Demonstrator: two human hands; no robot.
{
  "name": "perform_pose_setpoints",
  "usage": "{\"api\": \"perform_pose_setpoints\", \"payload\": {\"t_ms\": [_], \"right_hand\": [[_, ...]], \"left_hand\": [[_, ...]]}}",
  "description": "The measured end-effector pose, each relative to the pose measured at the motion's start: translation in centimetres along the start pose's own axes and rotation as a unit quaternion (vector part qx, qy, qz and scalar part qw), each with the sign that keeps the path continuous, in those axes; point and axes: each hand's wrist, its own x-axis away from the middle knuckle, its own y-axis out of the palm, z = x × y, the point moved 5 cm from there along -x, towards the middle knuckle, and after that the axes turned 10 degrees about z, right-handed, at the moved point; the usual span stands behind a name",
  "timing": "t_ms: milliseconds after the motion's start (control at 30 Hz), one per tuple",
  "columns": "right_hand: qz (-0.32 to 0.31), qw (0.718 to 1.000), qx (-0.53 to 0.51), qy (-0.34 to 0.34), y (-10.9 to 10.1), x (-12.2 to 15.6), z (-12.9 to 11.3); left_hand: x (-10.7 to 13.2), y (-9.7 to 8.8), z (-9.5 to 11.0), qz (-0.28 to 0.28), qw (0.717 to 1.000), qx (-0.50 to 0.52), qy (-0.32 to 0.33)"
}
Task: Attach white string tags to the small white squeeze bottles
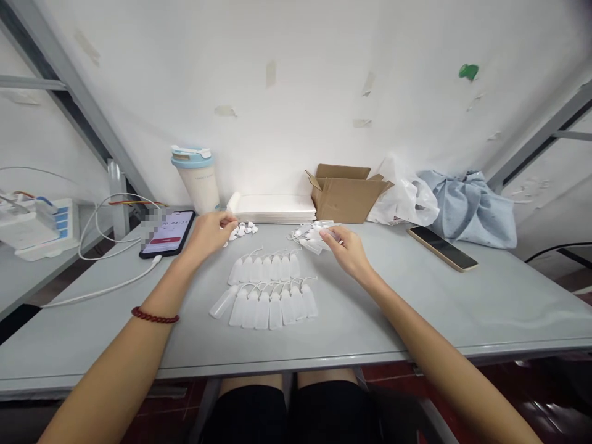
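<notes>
While both hands reached across the grey table (365, 327), we judged the step in hand to be picking up parts; the left hand (221, 230) was at the small white pieces (245, 230), thumb and fingers drawn nearly together, though we could not tell whether they gripped 1; the right hand (340, 243) pinched a translucent piece (328, 241) between thumb and forefinger, beside the loose pile (309, 246); nearer us lay 2 rows of looped pieces, about 7 in the far row (266, 270), 8 in the near row (275, 310); the next move, we reckoned, called for singling out 1 small piece, lightly.
</notes>
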Motion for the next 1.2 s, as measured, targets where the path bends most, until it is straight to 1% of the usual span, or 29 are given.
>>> {"api": "perform_pose_setpoints", "payload": {"t_ms": [100, 167, 233, 300, 367, 467, 533, 633, 700, 733, 833, 867, 933, 1033, 1100, 1200], "right_hand": [[0.008, 0.997, 0.071, -0.008, 0.3, -0.6, 1.1], [0.020, 0.994, 0.108, -0.027, 0.7, -1.2, 1.7], [0.023, 0.984, 0.159, -0.076, 1.3, -1.7, 2.0], [0.013, 0.970, 0.207, -0.127, 1.8, -2.0, 2.0], [0.009, 0.961, 0.223, -0.162, 1.9, -1.8, 1.8], [0.027, 0.965, 0.182, -0.187, 1.5, -0.9, 0.7], [0.018, 0.972, 0.126, -0.200, 1.6, -0.1, -0.6], [-0.052, 0.971, 0.060, -0.224, 2.8, 1.3, -2.5], [-0.104, 0.964, 0.052, -0.237, 3.7, 2.1, -3.4], [-0.124, 0.961, 0.053, -0.241, 4.0, 2.4, -3.7], [-0.166, 0.956, 0.048, -0.236, 4.3, 2.9, -4.0], [-0.177, 0.956, 0.042, -0.230, 4.4, 3.0, -4.0], [-0.196, 0.958, 0.032, -0.206, 4.3, 3.1, -3.8], [-0.209, 0.966, 0.025, -0.150, 4.3, 3.1, -3.3], [-0.215, 0.969, 0.022, -0.122, 4.4, 3.1, -3.1], [-0.236, 0.966, 0.011, -0.104, 4.5, 3.1, -2.9]], "left_hand": [[0.2, 0.4, 0.2, -0.015, 0.999, -0.034, 0.030], [0.3, 0.6, 0.4, -0.022, 0.998, -0.039, 0.043], [0.3, 0.9, 0.4, -0.026, 0.997, -0.045, 0.048], [0.4, 1.2, 0.4, -0.029, 0.997, -0.050, 0.057], [0.4, 1.6, 0.3, -0.025, 0.996, -0.050, 0.066], [0.6, 2.3, 0.4, -0.022, 0.995, -0.047, 0.083], [0.8, 2.7, 0.6, -0.026, 0.994, -0.047, 0.097], [0.8, 2.9, 0.8, -0.034, 0.991, -0.051, 0.118], [0.5, 2.4, 0.6, -0.031, 0.991, -0.061, 0.118], [0.4, 1.8, 0.3, -0.025, 0.992, -0.068, 0.107], [-0.1, 0.0, -1.2, -0.019, 0.993, -0.104, 0.044], [-0.1, -0.4, -1.7, -0.027, 0.992, -0.121, 0.028], [0.1, -0.7, -2.5, -0.065, 0.986, -0.155, 0.005], [0.6, 0.1, -3.1, -0.117, 0.977, -0.176, -0.013], [0.7, 0.8, -3.1, -0.123, 0.976, -0.177, -0.020], [0.7, 1.7, -3.1, -0.140, 0.974, -0.174, -0.022]]}}
